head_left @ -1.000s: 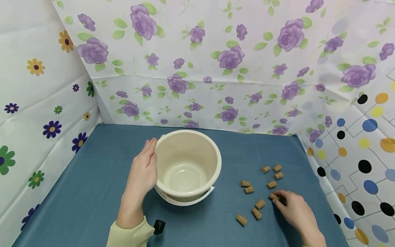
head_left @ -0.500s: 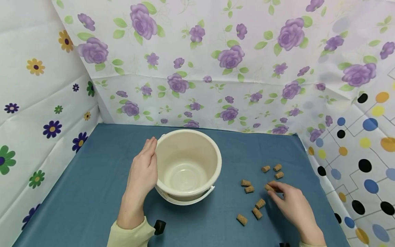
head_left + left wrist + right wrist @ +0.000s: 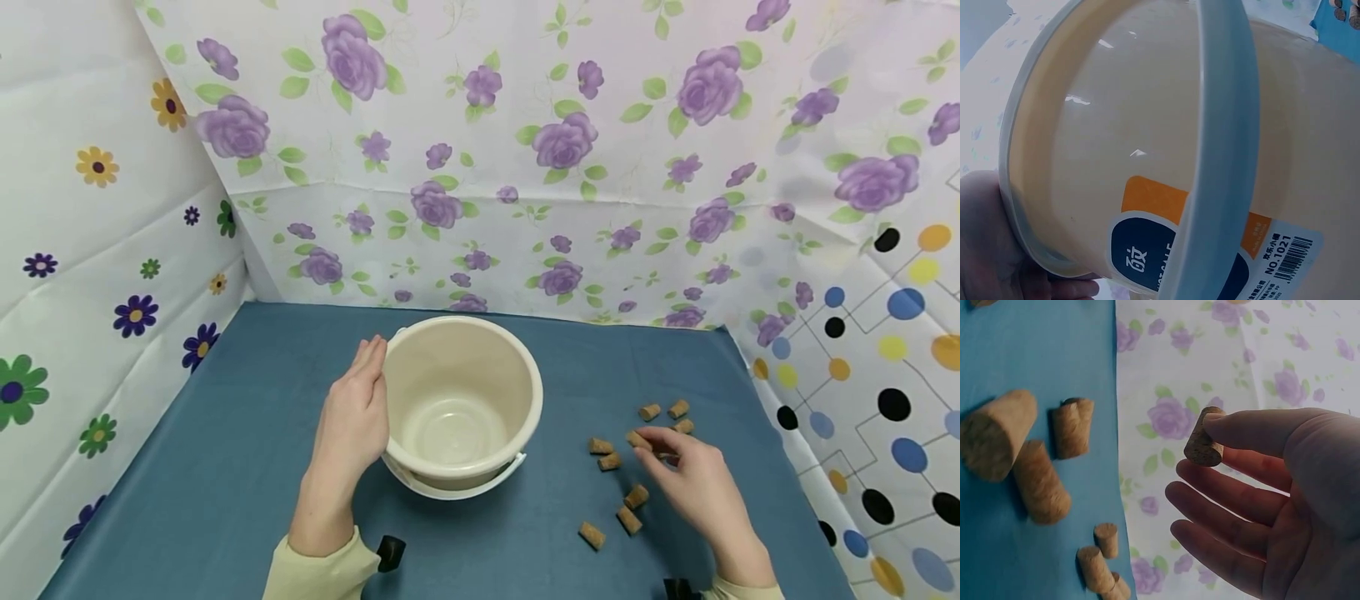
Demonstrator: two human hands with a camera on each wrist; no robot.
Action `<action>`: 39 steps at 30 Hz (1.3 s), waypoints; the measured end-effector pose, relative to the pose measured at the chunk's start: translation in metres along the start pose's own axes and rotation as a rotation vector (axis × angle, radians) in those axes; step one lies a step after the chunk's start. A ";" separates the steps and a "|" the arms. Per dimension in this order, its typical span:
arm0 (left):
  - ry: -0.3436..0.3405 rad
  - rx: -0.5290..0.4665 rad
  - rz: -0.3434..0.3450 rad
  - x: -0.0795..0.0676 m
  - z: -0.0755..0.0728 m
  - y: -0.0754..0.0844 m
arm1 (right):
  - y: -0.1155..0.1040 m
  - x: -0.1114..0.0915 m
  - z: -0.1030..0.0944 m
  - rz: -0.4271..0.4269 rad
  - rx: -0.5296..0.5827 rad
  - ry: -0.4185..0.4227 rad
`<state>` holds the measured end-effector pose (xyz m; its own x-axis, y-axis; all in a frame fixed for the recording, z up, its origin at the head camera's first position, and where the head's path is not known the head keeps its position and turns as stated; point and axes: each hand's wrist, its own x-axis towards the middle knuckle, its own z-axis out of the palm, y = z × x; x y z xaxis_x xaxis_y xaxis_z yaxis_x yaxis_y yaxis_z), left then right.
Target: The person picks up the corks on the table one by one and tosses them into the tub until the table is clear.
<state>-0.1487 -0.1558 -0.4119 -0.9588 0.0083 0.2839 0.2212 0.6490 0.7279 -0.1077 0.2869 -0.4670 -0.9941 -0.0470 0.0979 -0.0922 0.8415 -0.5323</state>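
Note:
A cream plastic bucket (image 3: 459,400) stands upright mid-table, with its white handle (image 3: 457,492) hanging down at the front. My left hand (image 3: 352,425) rests against the bucket's left side, fingers straight along the rim; the left wrist view shows the bucket's wall and labels (image 3: 1147,250) close up. Between thumb and fingers my right hand (image 3: 693,479) pinches a cork (image 3: 1205,436), raised above the cloth. Seen from the right wrist, the other fingers (image 3: 1222,522) are loosely extended. Several loose corks (image 3: 628,520) lie around that hand, some partly hidden behind it.
Blue cloth (image 3: 225,467) covers the table. A white curtain with purple roses (image 3: 562,142) hangs along the back edge, a flower-print sheet (image 3: 90,250) on the left and a dotted sheet (image 3: 892,450) on the right. Black straps (image 3: 391,552) show near the cuffs.
My right hand has lifted a cork from the cloth and brought it up and to the left. The left hand stays against the bucket; the head view has shifted slightly.

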 end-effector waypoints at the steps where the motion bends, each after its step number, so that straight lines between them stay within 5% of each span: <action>1: 0.000 0.000 0.002 0.000 0.000 0.000 | -0.001 0.000 0.000 0.002 0.005 0.002; 39: -0.010 0.005 -0.006 0.000 0.001 -0.001 | -0.042 0.016 -0.004 -0.034 0.112 0.064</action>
<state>-0.1490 -0.1556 -0.4133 -0.9617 0.0123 0.2737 0.2149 0.6533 0.7260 -0.1200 0.2527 -0.4401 -0.9850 -0.0366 0.1688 -0.1348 0.7743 -0.6184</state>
